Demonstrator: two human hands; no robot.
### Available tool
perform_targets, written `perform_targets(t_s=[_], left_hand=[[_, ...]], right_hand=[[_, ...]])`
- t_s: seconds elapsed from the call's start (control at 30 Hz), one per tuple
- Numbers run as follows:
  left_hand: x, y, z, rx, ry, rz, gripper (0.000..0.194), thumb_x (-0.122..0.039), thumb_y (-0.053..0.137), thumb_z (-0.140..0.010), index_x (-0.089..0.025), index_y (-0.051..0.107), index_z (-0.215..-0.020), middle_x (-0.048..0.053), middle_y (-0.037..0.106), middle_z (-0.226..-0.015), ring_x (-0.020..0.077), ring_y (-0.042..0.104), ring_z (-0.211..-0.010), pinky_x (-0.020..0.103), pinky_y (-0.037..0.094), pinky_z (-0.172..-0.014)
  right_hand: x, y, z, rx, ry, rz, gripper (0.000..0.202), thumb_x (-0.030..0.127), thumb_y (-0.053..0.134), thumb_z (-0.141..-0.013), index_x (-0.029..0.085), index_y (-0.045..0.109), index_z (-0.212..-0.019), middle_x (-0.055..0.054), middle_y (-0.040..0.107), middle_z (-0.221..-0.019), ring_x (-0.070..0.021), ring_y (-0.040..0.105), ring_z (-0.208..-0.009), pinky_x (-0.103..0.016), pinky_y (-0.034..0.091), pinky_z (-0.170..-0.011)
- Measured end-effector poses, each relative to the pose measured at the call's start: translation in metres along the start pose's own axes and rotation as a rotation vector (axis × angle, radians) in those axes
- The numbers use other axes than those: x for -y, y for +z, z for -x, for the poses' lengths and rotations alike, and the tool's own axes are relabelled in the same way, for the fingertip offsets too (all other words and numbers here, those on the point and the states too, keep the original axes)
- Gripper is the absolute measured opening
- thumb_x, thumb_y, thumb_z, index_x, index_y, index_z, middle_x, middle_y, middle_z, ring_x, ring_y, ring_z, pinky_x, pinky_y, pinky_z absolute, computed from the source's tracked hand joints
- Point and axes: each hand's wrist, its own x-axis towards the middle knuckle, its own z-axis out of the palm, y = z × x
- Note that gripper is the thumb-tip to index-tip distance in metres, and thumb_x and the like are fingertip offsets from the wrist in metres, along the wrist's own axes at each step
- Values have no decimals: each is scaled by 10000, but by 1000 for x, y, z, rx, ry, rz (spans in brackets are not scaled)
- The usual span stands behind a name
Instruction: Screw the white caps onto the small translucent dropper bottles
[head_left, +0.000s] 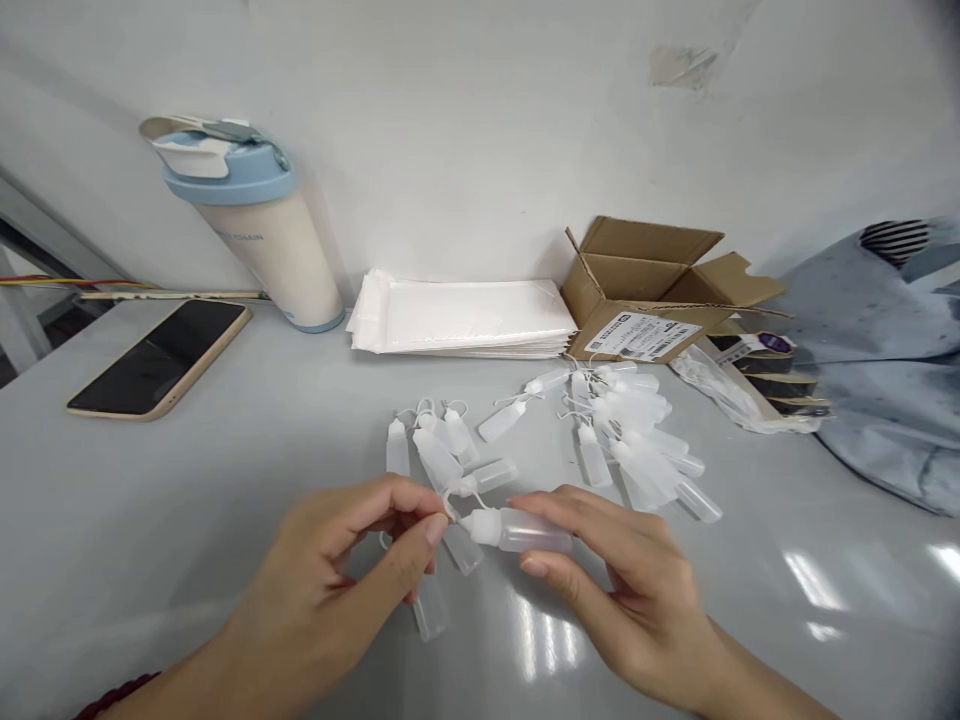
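A small translucent dropper bottle [534, 530] lies sideways between my hands, its white neck toward the left. My right hand [622, 580] grips its body between thumb and fingers. At the bottle's tip, my left hand [367, 560] pinches the end of the thin white strap that loops from the neck; the small cap there is mostly hidden by my fingertips. Several more bottles [436, 455] with looped straps lie just behind and under my left hand. A larger heap of the same bottles [637, 430] is spread farther right.
White padded envelopes [472, 315] are stacked against the wall beside an open cardboard box [637, 290]. A phone [161, 360] and a cream tumbler with a blue lid [262, 230] stand left. Right are a plastic-wrapped tray [757, 385] and blue-grey cloth [885, 350].
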Motion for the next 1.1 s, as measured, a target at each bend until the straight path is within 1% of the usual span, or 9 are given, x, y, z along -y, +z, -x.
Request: perform_targets(t_s=[0.13,0.33,0.67,0.77,0.83,0.9,0.93,1.0,1.1], left_hand=[[-4,1,1,-13,2,6,233,-373,520,-862,-244,623,-698,-60,522,-535,99,507,-513,178,391,-476],[-3,0,1,-23,7,29,233,-374,521,-862,-247,627,-698,-71,527,-539,90,517,-513,171,396,-489],[-3,-3,0,-4,3,29,243,-387,528,-861,-255,623,-680,-74,523,-532,92,524,-513,177,375,-475],[-3,-4,-1,16,14,48,249,-383,528,-861,-249,625,-675,-70,529,-538,88,533,-520,175,404,-516],[-2,-6,-3,26,0,61,241,-386,520,-866,-248,640,-709,-63,549,-553,92,546,-529,177,423,-530],[1,-6,-3,39,-15,68,235,-403,502,-875,-250,658,-789,-52,586,-586,103,563,-546,179,433,-517],[3,-7,-3,50,-8,67,232,-405,496,-878,-252,664,-833,-46,604,-607,108,571,-557,180,443,-513],[7,-7,-4,85,62,44,206,-380,509,-877,-250,668,-880,-37,634,-656,115,581,-580,181,472,-535],[12,-7,-5,107,208,-47,161,-319,531,-876,-242,670,-850,-34,641,-680,112,578,-587,172,481,-549]], right_hand=[[1,-1,0,1,9,-9,242,103,598,-884,145,640,-1118,-34,641,-759,-152,577,-627,-262,478,-521],[0,-1,0,-9,2,-11,258,102,617,-874,145,643,-1126,-39,666,-780,-153,609,-655,-256,504,-554],[0,-2,0,-12,3,-3,243,95,620,-868,124,650,-1108,-56,682,-788,-157,622,-667,-256,506,-562],[-1,-3,1,-10,2,-4,248,96,617,-870,132,646,-1113,-52,676,-787,-157,616,-663,-258,499,-557],[-1,-2,1,-6,4,-6,246,91,608,-872,132,644,-1112,-51,670,-786,-156,608,-658,-259,491,-552],[-1,-1,1,-2,3,-7,244,92,604,-873,126,643,-1111,-49,657,-771,-155,594,-647,-262,486,-546],[-1,-1,1,-1,0,-8,242,95,605,-873,122,644,-1111,-44,645,-753,-153,582,-632,-262,481,-537],[-2,1,2,0,-10,-8,237,107,607,-876,116,644,-1109,-34,619,-717,-148,556,-598,-262,466,-513],[-2,3,2,2,-30,-14,240,109,603,-881,120,639,-1118,-38,621,-722,-149,546,-590,-265,457,-498]])
